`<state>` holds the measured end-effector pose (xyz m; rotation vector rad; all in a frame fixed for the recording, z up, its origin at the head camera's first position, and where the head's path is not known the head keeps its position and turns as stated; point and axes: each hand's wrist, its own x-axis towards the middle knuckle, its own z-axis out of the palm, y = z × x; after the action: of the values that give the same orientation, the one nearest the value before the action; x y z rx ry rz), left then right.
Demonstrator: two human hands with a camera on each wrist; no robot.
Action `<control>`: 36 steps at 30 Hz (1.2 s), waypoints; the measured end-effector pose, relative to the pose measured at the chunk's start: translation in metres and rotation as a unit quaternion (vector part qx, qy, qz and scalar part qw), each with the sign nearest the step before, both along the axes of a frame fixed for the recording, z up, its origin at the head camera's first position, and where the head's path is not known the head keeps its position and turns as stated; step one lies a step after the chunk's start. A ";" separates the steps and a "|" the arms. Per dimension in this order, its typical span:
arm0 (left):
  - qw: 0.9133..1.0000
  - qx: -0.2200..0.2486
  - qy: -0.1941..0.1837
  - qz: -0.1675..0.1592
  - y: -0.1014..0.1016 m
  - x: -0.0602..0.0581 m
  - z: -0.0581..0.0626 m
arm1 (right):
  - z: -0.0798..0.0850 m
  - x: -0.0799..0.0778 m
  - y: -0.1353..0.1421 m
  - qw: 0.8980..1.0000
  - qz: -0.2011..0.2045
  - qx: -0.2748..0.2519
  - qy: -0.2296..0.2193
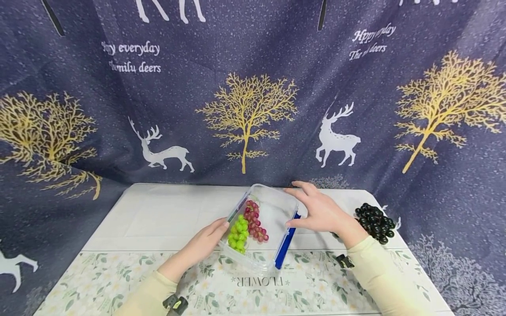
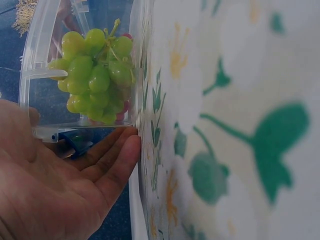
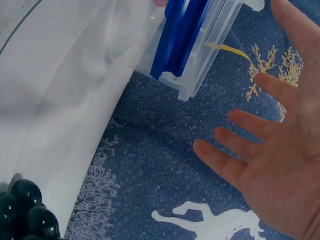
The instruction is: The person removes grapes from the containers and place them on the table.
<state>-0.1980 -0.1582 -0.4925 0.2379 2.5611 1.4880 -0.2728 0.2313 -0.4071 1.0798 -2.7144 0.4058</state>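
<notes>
A clear plastic container (image 1: 270, 252) with blue side latches holds green grapes (image 1: 238, 234) and red grapes (image 1: 254, 221). My left hand (image 1: 207, 239) is at its left side. In the left wrist view, the fingers (image 2: 112, 162) run nearly straight along the outside, low by the tabletop, while the thumb reaches the rim. At the far right corner hovers my right hand (image 1: 318, 208), its fingers (image 3: 217, 162) spread and holding nothing. The blue latch (image 3: 180, 37) on that side hangs outward.
A bunch of black grapes (image 1: 374, 223) lies on the table's right side, beside my right forearm. Under the container, a white cover and a floral mat (image 1: 158, 263) span the tabletop. A dark blue cloth (image 1: 253, 52) with deer and trees hangs behind the table.
</notes>
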 end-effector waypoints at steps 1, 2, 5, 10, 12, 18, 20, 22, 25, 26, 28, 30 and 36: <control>1.000 0.001 -0.001 -0.001 0.000 0.000 0.000 | 0.000 0.000 -0.001 1.000 0.003 0.000 0.002; 1.000 0.000 -0.001 -0.001 0.000 0.000 0.000 | 0.000 0.000 -0.002 1.000 0.005 0.000 0.003; 1.000 -0.001 -0.003 -0.002 -0.001 -0.001 -0.001 | -0.001 0.000 -0.004 1.000 0.011 0.003 0.006; 1.000 -0.002 -0.002 -0.004 -0.001 -0.001 -0.001 | -0.002 0.002 -0.007 1.000 0.025 0.000 0.012; 1.000 -0.001 -0.001 -0.005 -0.001 -0.001 -0.001 | -0.002 0.002 -0.009 0.999 0.030 -0.001 0.014; 1.000 0.000 0.002 -0.005 -0.001 0.000 0.000 | -0.001 0.002 -0.016 0.999 0.043 -0.001 0.014; 1.000 -0.001 0.002 -0.004 -0.001 0.000 0.000 | 0.000 0.002 -0.019 0.999 0.046 -0.002 0.013; 1.000 -0.002 0.002 -0.003 -0.001 0.000 0.000 | 0.000 0.002 -0.021 0.999 0.049 0.000 0.013; 1.000 -0.003 0.001 -0.002 -0.001 0.000 -0.001 | -0.001 0.002 -0.024 0.999 0.052 0.005 0.011; 1.000 -0.003 0.001 -0.002 -0.001 0.000 -0.001 | -0.002 0.002 -0.024 0.999 0.052 0.007 0.011; 1.000 -0.003 0.001 -0.002 -0.001 0.000 -0.001 | -0.003 0.002 -0.026 0.999 0.052 0.010 0.008; 1.000 -0.002 0.002 -0.002 -0.001 0.000 -0.002 | -0.004 0.001 -0.028 0.999 0.052 0.014 0.006; 1.000 0.000 0.001 -0.003 -0.001 0.000 0.000 | -0.008 -0.001 -0.031 0.998 0.063 0.020 0.010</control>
<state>-0.1975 -0.1588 -0.4929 0.2462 2.5597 1.4859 -0.2741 0.2000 -0.4154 1.2631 -2.6567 0.3605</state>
